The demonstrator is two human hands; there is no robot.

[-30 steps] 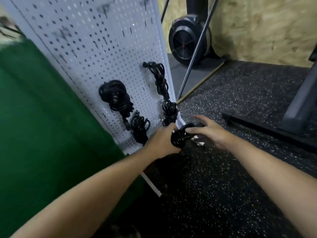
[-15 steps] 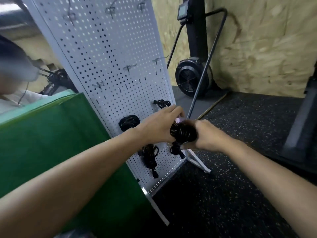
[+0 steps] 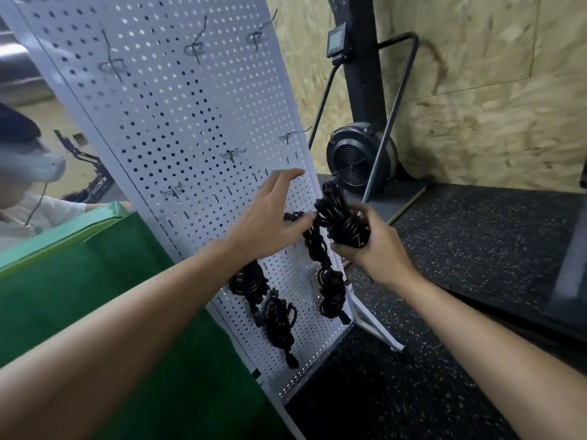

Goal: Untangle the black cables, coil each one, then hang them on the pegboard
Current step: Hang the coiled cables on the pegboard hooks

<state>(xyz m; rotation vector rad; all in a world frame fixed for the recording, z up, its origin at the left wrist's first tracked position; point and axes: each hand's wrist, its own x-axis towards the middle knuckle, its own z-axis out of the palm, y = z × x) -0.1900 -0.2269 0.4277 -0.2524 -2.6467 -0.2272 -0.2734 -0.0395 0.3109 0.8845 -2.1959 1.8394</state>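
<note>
Left hand (image 3: 266, 224), right hand (image 3: 378, 250) bare; forearms bare, uncovered up to frame edge.

Premises: a gym or fitness-equipment room, roughly fitted out. Evidence: black rubber floor matting with pale flecks (image 3: 476, 249) from 3 to 6 o'clock; bare strand-board wall (image 3: 492, 106) at 1 o'clock; black upright fan-wheel exercise machine (image 3: 355, 160) with small console (image 3: 337, 44) at 12 o'clock. Freestanding white perforated metal pegboard (image 3: 178, 122) at 11 o'clock carries wire hooks (image 3: 233, 153) and coiled black cables (image 3: 276, 315).

Coiled black cable (image 3: 337, 214) just before upright white pegboard (image 3: 190, 122)
</note>
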